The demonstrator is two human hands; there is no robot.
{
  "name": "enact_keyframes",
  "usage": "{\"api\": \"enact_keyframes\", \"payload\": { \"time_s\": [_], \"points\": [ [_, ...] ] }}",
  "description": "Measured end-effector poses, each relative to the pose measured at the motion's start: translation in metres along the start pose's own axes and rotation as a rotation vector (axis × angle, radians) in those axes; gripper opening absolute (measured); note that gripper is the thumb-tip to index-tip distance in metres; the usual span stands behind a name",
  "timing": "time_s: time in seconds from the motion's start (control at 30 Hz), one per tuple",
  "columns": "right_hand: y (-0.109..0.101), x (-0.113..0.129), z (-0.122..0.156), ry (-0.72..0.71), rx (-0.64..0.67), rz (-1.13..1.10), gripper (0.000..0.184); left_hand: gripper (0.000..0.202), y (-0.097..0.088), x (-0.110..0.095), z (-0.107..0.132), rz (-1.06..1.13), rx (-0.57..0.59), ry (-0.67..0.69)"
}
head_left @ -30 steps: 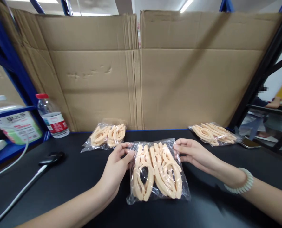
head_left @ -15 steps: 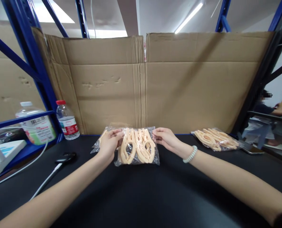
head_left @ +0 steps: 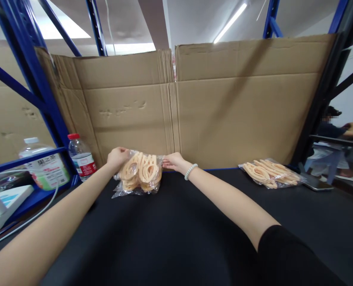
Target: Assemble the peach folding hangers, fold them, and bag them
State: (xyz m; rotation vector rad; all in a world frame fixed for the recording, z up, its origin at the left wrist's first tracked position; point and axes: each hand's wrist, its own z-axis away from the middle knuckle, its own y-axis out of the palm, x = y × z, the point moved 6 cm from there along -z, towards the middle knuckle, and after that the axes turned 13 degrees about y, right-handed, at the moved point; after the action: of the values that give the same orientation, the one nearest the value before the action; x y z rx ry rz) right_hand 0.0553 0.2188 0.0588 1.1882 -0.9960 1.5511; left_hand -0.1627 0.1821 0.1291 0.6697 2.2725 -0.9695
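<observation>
Both my arms reach far across the black table (head_left: 176, 238). My left hand (head_left: 116, 156) and my right hand (head_left: 172, 161) each pinch an upper corner of a clear plastic bag of peach-coloured plastic pieces (head_left: 140, 170). The held bag rests on top of another such bag (head_left: 128, 186) lying by the cardboard wall (head_left: 176, 115). A pale bead bracelet (head_left: 190, 171) circles my right wrist.
A third bag of peach pieces (head_left: 270, 173) lies at the right with a flat dark device (head_left: 317, 183) beside it. Two bottles (head_left: 79, 155) (head_left: 43, 163) stand at the left by the blue rack (head_left: 30, 79). Another person (head_left: 334, 127) sits at the far right.
My hands have carried the bag from the middle of the table to the far left back and set it onto the other bag. The view has tilted up.
</observation>
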Motion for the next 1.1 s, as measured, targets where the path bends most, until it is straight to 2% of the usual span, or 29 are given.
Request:
{"api": "enact_keyframes", "payload": {
  "time_s": [0.1, 0.2, 0.3, 0.37, 0.43, 0.53, 0.6, 0.7, 0.77, 0.83, 0.9, 0.97, 1.1],
  "points": [
    [-0.019, -0.019, 0.004, 0.023, -0.068, 0.13, 0.033, 0.032, 0.013, -0.003, 0.012, -0.197, 0.101, 0.148],
    [-0.05, -0.043, 0.022, 0.014, -0.09, 0.286, 0.029, 0.02, 0.034, -0.024, 0.044, -0.268, 0.211, 0.382],
    [-0.089, -0.066, 0.05, -0.004, -0.107, 0.438, 0.025, 0.023, 0.058, -0.06, 0.094, -0.247, 0.322, 0.652],
    [-0.118, -0.077, 0.071, -0.028, -0.139, 0.534, 0.021, 0.028, 0.071, -0.086, 0.135, -0.204, 0.398, 0.813],
    [-0.148, -0.083, 0.092, -0.055, -0.201, 0.633, 0.014, 0.025, 0.081, -0.106, 0.178, -0.154, 0.504, 0.942],
    [-0.198, -0.083, 0.124, -0.109, -0.351, 0.784, 0.013, 0.025, 0.091, -0.123, 0.233, -0.106, 0.693, 1.143],
    [-0.235, -0.076, 0.144, -0.14, -0.502, 0.886, 0.016, 0.024, 0.094, -0.126, 0.252, -0.049, 0.762, 1.213],
    [-0.296, -0.064, 0.169, -0.109, -0.776, 0.996, 0.02, 0.023, 0.095, -0.122, 0.256, -0.004, 0.76, 1.21],
    [-0.336, -0.061, 0.181, -0.032, -0.937, 1.037, 0.025, 0.022, 0.097, -0.118, 0.253, 0.019, 0.746, 1.188],
    [-0.37, -0.064, 0.189, 0.075, -1.035, 1.061, 0.03, 0.022, 0.1, -0.114, 0.251, 0.042, 0.738, 1.181],
    [-0.395, -0.073, 0.192, 0.196, -1.071, 1.078, 0.038, 0.021, 0.102, -0.111, 0.251, 0.057, 0.734, 1.181],
    [-0.41, -0.083, 0.19, 0.289, -1.043, 1.088, 0.042, 0.021, 0.103, -0.109, 0.251, 0.069, 0.732, 1.178],
    [-0.419, -0.095, 0.18, 0.387, -0.923, 1.078, 0.04, 0.02, 0.104, -0.109, 0.25, 0.079, 0.716, 1.172]
  ]
}}
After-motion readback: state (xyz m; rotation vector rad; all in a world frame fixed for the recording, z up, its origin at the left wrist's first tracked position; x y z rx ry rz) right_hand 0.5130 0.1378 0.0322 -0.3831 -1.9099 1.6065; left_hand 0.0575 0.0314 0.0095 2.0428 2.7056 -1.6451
